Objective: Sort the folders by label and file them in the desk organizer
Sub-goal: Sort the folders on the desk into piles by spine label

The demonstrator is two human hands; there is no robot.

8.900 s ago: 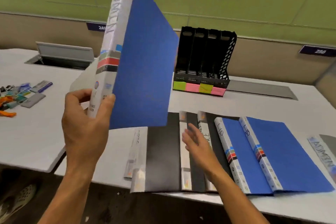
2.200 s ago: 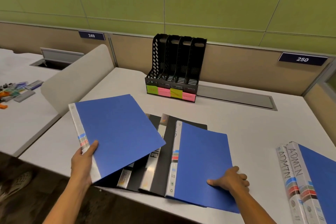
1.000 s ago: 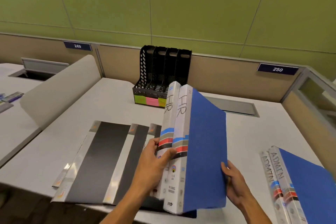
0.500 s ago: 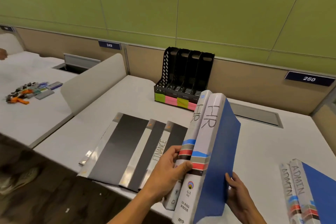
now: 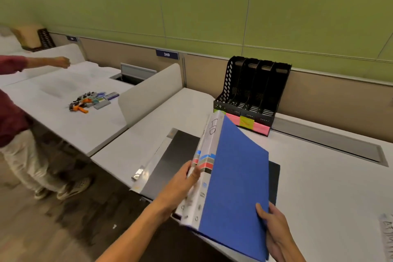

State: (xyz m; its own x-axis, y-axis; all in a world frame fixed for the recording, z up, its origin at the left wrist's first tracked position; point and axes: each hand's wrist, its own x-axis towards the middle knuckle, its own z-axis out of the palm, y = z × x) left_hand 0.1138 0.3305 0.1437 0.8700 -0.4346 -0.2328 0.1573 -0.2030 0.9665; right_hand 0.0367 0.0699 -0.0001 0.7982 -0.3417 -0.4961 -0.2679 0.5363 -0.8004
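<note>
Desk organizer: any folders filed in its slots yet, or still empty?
Empty, as far as visible. All four slots of the desk organizer show only dark interior; the blue HR folders are held between the left hand and right hand.

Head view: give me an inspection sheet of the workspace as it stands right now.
Surface: white desk, split from the next desk by a low white divider.
Job's things: blue folders held together and tilted, spines up-left; black folders flat beneath them; empty black organizer at the back with coloured notes on its front; another folder at the right edge, blurred.
Clutter: small stationery pile on the next desk.
Grippers: left hand grips the spines; right hand holds the lower cover edge.
Cables: nothing seen; a cable hatch stands open.
Surroundings: green wall panels, plate 249, another person on the left.
</note>
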